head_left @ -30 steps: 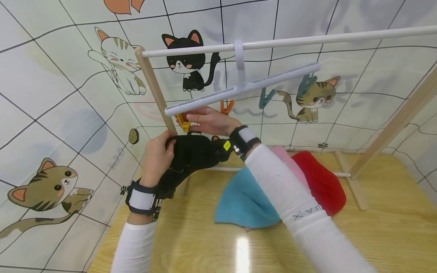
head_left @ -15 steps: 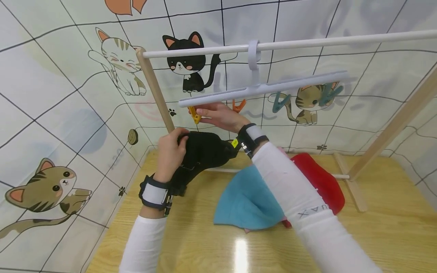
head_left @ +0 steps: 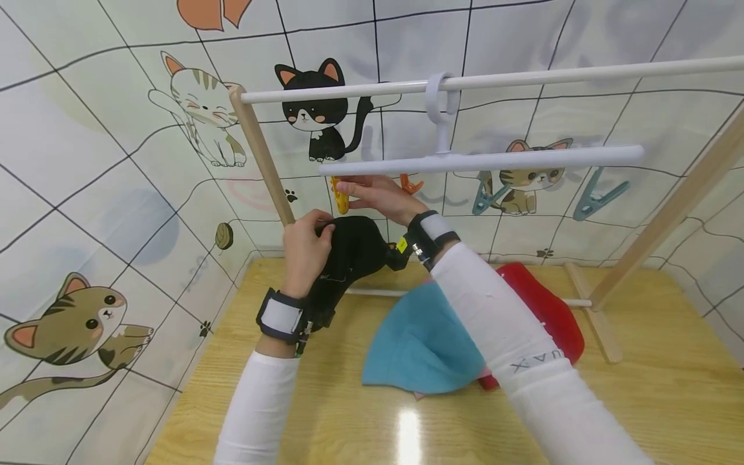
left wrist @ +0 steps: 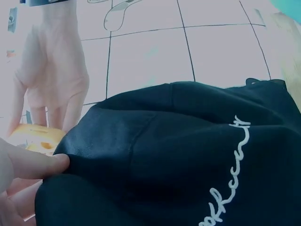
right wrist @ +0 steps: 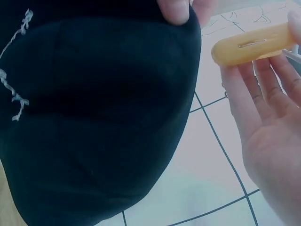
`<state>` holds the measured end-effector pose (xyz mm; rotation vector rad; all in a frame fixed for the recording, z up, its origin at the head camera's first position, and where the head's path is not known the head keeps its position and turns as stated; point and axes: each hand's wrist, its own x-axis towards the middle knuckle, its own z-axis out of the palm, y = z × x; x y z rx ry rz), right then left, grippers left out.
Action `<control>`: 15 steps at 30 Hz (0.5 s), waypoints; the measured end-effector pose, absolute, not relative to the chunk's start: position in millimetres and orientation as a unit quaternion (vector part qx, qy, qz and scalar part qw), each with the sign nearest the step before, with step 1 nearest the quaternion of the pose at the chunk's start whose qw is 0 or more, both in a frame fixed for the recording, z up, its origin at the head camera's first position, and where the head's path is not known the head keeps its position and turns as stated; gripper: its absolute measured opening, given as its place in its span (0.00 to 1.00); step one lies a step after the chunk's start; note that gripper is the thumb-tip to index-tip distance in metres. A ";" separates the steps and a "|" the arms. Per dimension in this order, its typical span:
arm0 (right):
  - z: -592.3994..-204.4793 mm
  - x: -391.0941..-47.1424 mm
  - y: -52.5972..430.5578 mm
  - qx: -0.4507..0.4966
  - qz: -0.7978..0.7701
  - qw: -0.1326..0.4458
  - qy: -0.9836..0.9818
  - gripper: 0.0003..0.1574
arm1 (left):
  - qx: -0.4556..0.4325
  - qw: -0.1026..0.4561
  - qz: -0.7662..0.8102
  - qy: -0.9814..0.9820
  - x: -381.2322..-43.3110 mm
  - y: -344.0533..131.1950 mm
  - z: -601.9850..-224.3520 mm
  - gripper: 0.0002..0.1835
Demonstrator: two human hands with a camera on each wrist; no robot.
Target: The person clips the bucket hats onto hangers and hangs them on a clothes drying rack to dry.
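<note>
My left hand (head_left: 307, 248) pinches the edge of a black hat (head_left: 357, 248) between thumb and fingers, holding it up below the hanger. White script is stitched on the hat (left wrist: 141, 141) in the left wrist view, and a yellow tag hangs at its right side. With thumb and fingers my right hand (head_left: 383, 197) pinches a yellow clip (head_left: 341, 200) at the left end of a pale lilac hanger (head_left: 482, 161). The hat's edge lies just below and left of the clip. In the right wrist view the clip (right wrist: 251, 44) is beside the hat, apart from it.
The hanger hooks over a white rail (head_left: 523, 77) on wooden posts. An orange clip (head_left: 411, 185) and two teal clips (head_left: 599, 197) hang from it. On the wooden table (head_left: 349, 413) lie a blue hat (head_left: 415, 349), a red hat (head_left: 546, 316) and something pink.
Both hands have moved right, bringing the black hat and yellow clip along. The hanger has slid right on the rail and swung from slanted to nearly level.
</note>
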<state>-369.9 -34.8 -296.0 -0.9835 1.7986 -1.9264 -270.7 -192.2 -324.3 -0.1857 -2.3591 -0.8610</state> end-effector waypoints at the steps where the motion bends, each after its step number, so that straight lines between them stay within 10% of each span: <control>1: -296.2 -370.0 -35.0 -0.345 -0.677 0.160 0.630 0.27 | -0.068 0.306 -0.326 -0.892 -271.6 -191.0 -324.3 0.04; 15: -299.0 -366.2 -35.4 -0.324 -0.687 0.118 0.639 0.23 | -0.032 0.313 -0.312 -0.896 -281.6 -177.6 -325.0 0.05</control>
